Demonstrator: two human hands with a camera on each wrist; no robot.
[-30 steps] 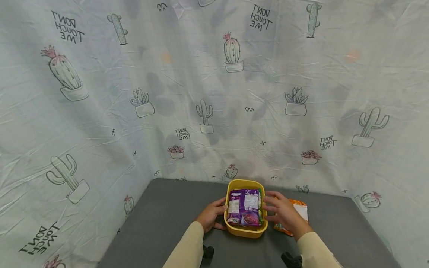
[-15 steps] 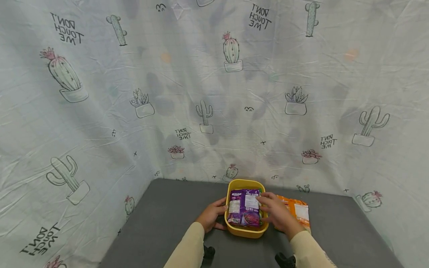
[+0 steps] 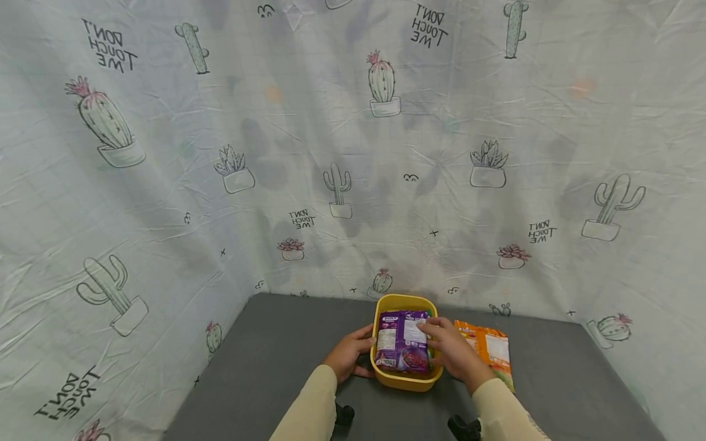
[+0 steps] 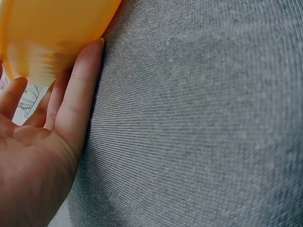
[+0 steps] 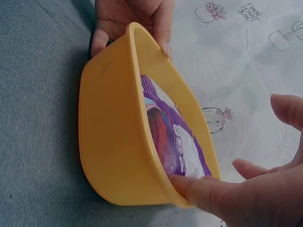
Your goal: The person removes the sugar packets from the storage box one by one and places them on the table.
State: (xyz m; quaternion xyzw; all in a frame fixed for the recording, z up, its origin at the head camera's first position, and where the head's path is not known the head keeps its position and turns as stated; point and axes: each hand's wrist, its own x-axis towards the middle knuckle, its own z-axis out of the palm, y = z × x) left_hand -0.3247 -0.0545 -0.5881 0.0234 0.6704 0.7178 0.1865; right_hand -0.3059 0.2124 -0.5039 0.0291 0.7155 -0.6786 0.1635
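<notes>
A yellow plastic basket (image 3: 405,384) stands on the table with a purple food packet (image 3: 405,343) inside. A bit of green shows beside the packet's right edge, mostly hidden. My left hand (image 3: 347,354) lies against the basket's left outer wall, its fingertips touching near the rim, as the left wrist view also shows. Over the right side reaches my right hand (image 3: 455,349), fingers spread. In the right wrist view, one finger (image 5: 194,187) dips past the rim beside the packet, while other fingers stay raised. Whether they touch the packet cannot be told.
An orange packet (image 3: 493,349) with a white label lies on the grey table (image 3: 265,367) right of the basket, partly behind my right hand. Behind the table hangs a white cactus-print cloth (image 3: 408,245), which also encloses the sides.
My right hand has moved left, from beside the basket to over its right rim, uncovering more of the orange packet. The left hand has stayed at the basket's left side.
</notes>
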